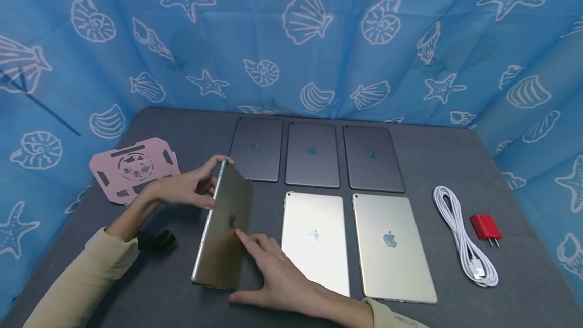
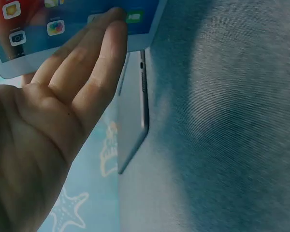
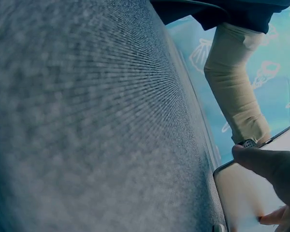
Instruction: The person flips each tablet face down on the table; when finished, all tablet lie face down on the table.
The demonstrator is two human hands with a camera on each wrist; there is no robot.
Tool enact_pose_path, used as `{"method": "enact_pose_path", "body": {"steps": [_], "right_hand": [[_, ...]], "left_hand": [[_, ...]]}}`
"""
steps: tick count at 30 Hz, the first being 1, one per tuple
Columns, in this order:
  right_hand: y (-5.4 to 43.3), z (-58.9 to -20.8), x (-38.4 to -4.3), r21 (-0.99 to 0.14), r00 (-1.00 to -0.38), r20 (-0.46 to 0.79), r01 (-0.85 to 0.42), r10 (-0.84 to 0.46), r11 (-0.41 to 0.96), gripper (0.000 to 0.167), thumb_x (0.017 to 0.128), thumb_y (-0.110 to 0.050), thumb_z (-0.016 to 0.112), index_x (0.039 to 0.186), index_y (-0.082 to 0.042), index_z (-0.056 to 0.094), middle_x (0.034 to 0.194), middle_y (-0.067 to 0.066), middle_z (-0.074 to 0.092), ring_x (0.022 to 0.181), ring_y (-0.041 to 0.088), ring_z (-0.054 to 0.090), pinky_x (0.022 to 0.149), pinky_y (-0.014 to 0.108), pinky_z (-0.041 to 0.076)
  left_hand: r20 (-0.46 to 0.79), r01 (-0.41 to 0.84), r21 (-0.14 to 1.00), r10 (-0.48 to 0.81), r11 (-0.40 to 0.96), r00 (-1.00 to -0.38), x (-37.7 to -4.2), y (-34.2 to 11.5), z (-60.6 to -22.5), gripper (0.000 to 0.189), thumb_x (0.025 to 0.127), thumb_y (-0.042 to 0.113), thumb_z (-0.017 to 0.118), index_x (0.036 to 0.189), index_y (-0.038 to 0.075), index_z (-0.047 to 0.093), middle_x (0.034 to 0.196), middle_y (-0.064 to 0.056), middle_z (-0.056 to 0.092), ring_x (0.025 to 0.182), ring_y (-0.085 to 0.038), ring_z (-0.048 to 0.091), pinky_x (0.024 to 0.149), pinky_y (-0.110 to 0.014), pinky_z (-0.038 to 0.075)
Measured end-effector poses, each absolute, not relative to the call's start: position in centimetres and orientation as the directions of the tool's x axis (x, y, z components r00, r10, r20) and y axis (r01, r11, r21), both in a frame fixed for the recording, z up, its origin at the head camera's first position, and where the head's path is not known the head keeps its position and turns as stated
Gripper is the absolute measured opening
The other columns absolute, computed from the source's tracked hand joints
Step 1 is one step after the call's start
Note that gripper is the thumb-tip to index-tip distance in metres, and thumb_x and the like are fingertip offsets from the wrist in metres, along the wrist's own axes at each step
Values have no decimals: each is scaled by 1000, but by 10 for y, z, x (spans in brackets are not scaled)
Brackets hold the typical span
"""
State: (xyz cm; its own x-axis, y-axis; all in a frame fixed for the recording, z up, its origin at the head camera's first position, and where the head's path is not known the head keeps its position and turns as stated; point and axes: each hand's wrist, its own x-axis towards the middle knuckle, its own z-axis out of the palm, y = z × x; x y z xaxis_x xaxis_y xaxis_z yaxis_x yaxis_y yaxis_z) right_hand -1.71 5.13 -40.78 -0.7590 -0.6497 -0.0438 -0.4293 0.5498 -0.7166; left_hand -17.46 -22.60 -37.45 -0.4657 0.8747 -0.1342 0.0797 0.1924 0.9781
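Observation:
A gold tablet (image 1: 227,257) stands tilted on its edge, its back with the apple logo turned toward my right side. My left hand (image 1: 184,186) grips it at the upper left edge. In the left wrist view, the fingers of my left hand (image 2: 34,125) lie against the lit screen (image 2: 36,21) with app icons. The index fingertip of my right hand (image 1: 284,277) is at the tablet's back, near the logo; its thumb is extended by the lower corner. The right wrist view shows the right hand (image 3: 280,166) beside the pale tablet back (image 3: 237,193).
Two pale tablets (image 1: 314,267) (image 1: 393,272) lie face down to the right. Behind them is a row of three dark tablets (image 1: 311,168). A pink cut-out plate (image 1: 108,163) lies left; a coiled white cable (image 1: 460,232) and red plug adapter (image 1: 484,226) lie right. A blue curtain (image 1: 273,24) hangs behind.

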Motion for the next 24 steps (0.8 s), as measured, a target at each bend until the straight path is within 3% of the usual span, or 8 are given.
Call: {"method": "enact_pose_path", "body": {"steps": [6,10,13,17,24], "right_hand": [[52,-410,-17,-659,-765,2,-485,-644,575,105,83,-49,83,164,-22,22,146,4,52,116,13,49,91,24,46],[51,-413,-15,-613,-765,29,-522,-643,593,104,83,-49,83,164,-20,24,146,7,51,124,19,50,96,32,49],[50,-415,-13,-563,-768,39,-545,-639,621,102,84,-53,81,164,-21,26,148,8,50,132,24,48,102,40,50],[50,-416,-12,-528,-774,30,-550,-633,647,99,84,-58,78,163,-26,27,149,8,48,134,25,47,102,43,49],[55,-415,-9,-441,-766,65,-597,-640,670,91,85,-59,77,159,-22,39,145,9,49,132,25,48,100,40,50]], "left_hand": [[-108,85,983,885,163,-453,-176,-233,-381,84,100,24,66,156,28,3,121,-24,66,100,-22,73,80,-39,58],[-80,78,989,890,128,-449,-173,-239,-387,85,101,22,65,157,27,2,117,-10,68,90,-15,70,74,-36,56],[-46,47,996,902,73,-430,-170,-247,-394,88,100,17,65,158,22,0,118,-4,69,91,-12,70,77,-35,58],[-4,25,1000,906,16,-424,-170,-256,-401,94,98,12,68,161,12,-1,127,-4,70,102,-17,74,81,-37,61],[0,22,1000,873,13,-488,-170,-264,-406,91,88,-4,75,160,4,20,132,-2,70,106,-16,74,82,-32,61]]}}
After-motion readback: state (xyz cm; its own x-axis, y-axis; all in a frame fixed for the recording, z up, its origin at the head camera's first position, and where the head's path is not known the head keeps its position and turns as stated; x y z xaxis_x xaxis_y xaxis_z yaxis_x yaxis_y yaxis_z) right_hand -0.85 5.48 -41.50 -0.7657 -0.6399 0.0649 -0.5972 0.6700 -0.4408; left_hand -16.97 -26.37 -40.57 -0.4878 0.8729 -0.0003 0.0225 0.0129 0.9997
